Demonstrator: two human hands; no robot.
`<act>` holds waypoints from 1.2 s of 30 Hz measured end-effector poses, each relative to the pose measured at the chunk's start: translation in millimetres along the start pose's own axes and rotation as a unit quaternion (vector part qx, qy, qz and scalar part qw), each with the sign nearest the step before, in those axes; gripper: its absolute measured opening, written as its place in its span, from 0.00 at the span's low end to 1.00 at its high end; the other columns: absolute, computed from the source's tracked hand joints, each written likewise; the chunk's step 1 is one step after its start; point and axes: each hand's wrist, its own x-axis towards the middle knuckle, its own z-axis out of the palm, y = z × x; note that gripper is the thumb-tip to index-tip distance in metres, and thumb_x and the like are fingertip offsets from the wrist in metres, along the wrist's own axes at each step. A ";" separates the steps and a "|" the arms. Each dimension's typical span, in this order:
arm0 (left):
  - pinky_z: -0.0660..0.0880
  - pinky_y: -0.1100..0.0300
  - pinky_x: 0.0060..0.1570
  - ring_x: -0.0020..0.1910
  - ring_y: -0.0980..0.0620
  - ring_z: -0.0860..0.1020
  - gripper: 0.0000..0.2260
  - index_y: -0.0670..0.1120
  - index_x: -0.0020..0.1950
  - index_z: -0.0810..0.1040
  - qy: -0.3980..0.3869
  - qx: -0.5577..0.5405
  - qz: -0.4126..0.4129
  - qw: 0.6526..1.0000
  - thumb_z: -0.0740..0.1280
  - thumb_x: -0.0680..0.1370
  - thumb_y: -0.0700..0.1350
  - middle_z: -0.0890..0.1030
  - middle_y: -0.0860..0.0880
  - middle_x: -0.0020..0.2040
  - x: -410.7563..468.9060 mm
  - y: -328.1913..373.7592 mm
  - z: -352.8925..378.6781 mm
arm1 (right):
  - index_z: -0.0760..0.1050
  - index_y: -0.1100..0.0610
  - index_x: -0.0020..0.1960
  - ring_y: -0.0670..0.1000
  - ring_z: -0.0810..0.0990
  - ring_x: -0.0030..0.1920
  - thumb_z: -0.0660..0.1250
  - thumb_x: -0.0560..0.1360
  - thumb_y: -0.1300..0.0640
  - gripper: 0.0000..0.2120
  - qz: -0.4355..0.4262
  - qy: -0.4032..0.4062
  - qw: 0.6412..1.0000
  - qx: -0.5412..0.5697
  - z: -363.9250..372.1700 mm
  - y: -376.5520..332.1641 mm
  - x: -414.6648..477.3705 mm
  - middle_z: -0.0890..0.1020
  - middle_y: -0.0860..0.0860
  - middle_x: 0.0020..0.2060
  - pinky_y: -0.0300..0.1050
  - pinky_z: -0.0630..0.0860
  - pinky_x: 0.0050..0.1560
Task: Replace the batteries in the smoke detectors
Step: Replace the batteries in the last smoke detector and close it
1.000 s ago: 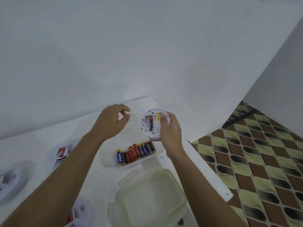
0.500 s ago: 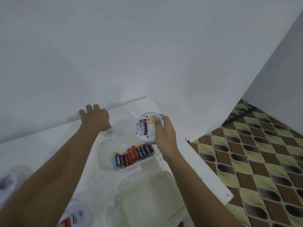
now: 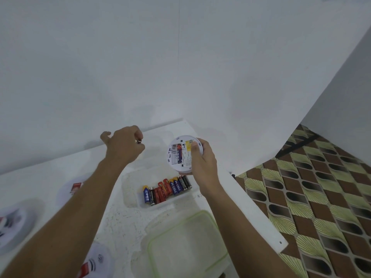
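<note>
Showing its open back, the white smoke detector (image 3: 178, 157) is held above the white table (image 3: 120, 217) by the right hand (image 3: 203, 163), fingers curled round its rim. A blue-and-red battery (image 3: 179, 154) sits in its compartment. The left hand (image 3: 124, 146) pinches a small dark battery (image 3: 139, 141) nearby. Below lie a clear tray of batteries (image 3: 166, 190) and a green-rimmed lid (image 3: 180, 243).

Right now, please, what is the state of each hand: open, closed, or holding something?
Left hand: fingers curled, pinching a small dark object, perhaps a battery.
Right hand: gripping the smoke detector.
</note>
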 end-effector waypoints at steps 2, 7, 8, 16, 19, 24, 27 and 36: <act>0.71 0.64 0.51 0.45 0.55 0.80 0.06 0.49 0.43 0.78 0.024 -0.176 0.022 0.984 0.71 0.69 0.41 0.81 0.54 0.42 -7.5 7.8 -7.0 | 0.71 0.49 0.63 0.46 0.80 0.48 0.56 0.85 0.51 0.09 -0.001 -0.001 1.000 -0.003 -0.4 -0.3 -0.2 0.78 0.44 0.49 0.45 0.83 0.34; 0.71 0.75 0.37 0.40 0.61 0.80 0.10 0.50 0.47 0.83 0.000 -0.328 0.039 0.944 0.69 0.74 0.36 0.83 0.56 0.44 -28.4 32.9 -20.6 | 0.71 0.49 0.64 0.48 0.81 0.49 0.57 0.85 0.50 0.10 -0.008 0.003 1.000 -0.012 1.2 0.1 -0.4 0.79 0.44 0.49 0.50 0.85 0.38; 0.71 0.75 0.36 0.38 0.62 0.79 0.11 0.51 0.49 0.84 -0.009 -0.329 0.049 0.943 0.68 0.75 0.36 0.83 0.57 0.43 -32.4 36.6 -22.1 | 0.71 0.50 0.64 0.47 0.81 0.49 0.57 0.85 0.50 0.10 -0.007 0.002 1.000 -0.009 1.4 -0.5 -0.7 0.79 0.45 0.49 0.49 0.84 0.36; 0.78 0.60 0.43 0.40 0.52 0.81 0.06 0.51 0.45 0.82 -0.093 -0.323 0.110 0.935 0.74 0.73 0.40 0.84 0.55 0.47 -53.1 43.9 -17.8 | 0.70 0.48 0.63 0.49 0.83 0.50 0.57 0.85 0.49 0.09 -0.007 0.009 1.000 0.000 3.2 -3.4 -0.5 0.79 0.44 0.48 0.56 0.85 0.39; 0.77 0.65 0.46 0.46 0.57 0.80 0.04 0.51 0.45 0.86 -0.087 -0.298 0.150 0.938 0.76 0.71 0.44 0.81 0.58 0.49 -57.4 44.9 -13.6 | 0.70 0.47 0.63 0.50 0.83 0.50 0.58 0.84 0.48 0.10 -0.014 0.011 1.000 -0.002 4.6 -2.9 -0.6 0.80 0.45 0.49 0.56 0.85 0.38; 0.74 0.69 0.50 0.52 0.61 0.78 0.11 0.52 0.58 0.84 -0.138 -0.258 0.199 0.935 0.70 0.77 0.51 0.79 0.61 0.55 -63.0 39.3 -11.7 | 0.71 0.47 0.63 0.51 0.83 0.51 0.58 0.84 0.48 0.10 -0.020 0.029 0.999 -0.011 5.6 1.0 0.3 0.80 0.44 0.50 0.59 0.85 0.39; 0.71 0.71 0.53 0.58 0.64 0.75 0.11 0.53 0.61 0.82 -0.184 -0.254 0.202 0.928 0.64 0.81 0.49 0.78 0.60 0.58 -64.4 35.3 -11.6 | 0.72 0.46 0.61 0.49 0.83 0.51 0.58 0.84 0.48 0.09 -0.022 0.034 0.999 -0.016 5.8 4.1 1.0 0.80 0.43 0.48 0.59 0.84 0.45; 0.65 0.70 0.49 0.54 0.70 0.71 0.13 0.64 0.60 0.79 -0.194 -0.244 0.152 0.938 0.68 0.76 0.56 0.75 0.66 0.55 -72.3 31.5 -17.5 | 0.72 0.47 0.60 0.45 0.82 0.49 0.58 0.84 0.49 0.08 -0.031 0.035 0.999 -0.018 2.4 8.1 -3.6 0.80 0.43 0.48 0.47 0.83 0.49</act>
